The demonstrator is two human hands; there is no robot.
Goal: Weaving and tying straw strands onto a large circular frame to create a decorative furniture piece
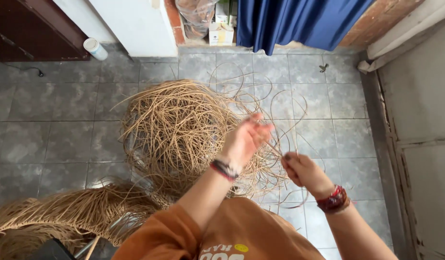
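Looking down from the head camera, I see the right hand [303, 171] closed in a fist, pinching a thin tan rattan strand [289, 139] that runs upward from it. The left hand [245, 138] is raised with loose, blurred fingers among the strands; whether it grips one, I cannot tell. Both hands are apart, above a large tangled rattan coil [179, 127] lying on the grey tiled floor [59, 130]. The strands are thin, pale brown and looped loosely. A woven rattan piece [73, 214] sits at lower left. Against the far wall, a small white carton [220, 32] stands beside a blue curtain [290, 21]. A white cylindrical container [95, 48] lies near the dark door [35, 29].
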